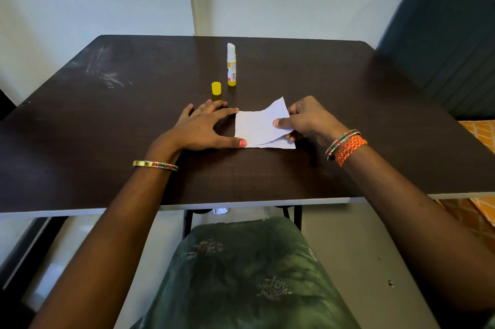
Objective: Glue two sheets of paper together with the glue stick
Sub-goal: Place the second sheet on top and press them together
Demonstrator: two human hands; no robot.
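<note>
Pinching the upper sheet (263,117) at its right edge, your right hand (308,121) is lifting that side while the lower sheet (278,144) is lying flat on the table (107,127). Your left hand (206,127) is resting palm down with fingers spread, gripping nothing, thumb and forefinger pinning the sheets' left edge. The uncapped glue stick (231,64) is standing upright just beyond the sheets, its cap (216,88) beside it, so the upper sheet is probably being lowered leftward onto the lower one.

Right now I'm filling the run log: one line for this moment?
left hand: pins lower sheet | right hand: pinches upper sheet, laying it | glue stick: upright, uncapped | cap: beside it
</note>
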